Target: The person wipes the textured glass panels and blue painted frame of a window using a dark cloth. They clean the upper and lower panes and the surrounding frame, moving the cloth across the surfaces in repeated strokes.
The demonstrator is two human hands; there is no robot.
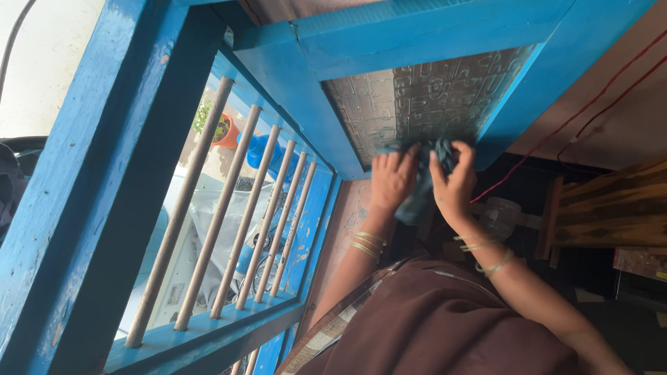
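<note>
Gripping a dark teal cloth (425, 182) between them, both hands are pressing it against the lower edge of a patterned frosted glass pane (424, 97). The left hand (392, 179) is lying with fingers spread and curled over the cloth's left part, while the right hand (453, 186) is closing around its right part, thumb and fingers bunched on the fabric. The cloth is hanging down between the two palms, touching the glass and the blue window shutter frame (333, 62) that borders it. Gold bangles (368, 243) are sitting on both wrists. Beside the shutter, a blue window grille (229, 208) with pale bars is standing open to the outside, where an orange flowerpot (228, 132) is holding a small green plant (203, 114).
</note>
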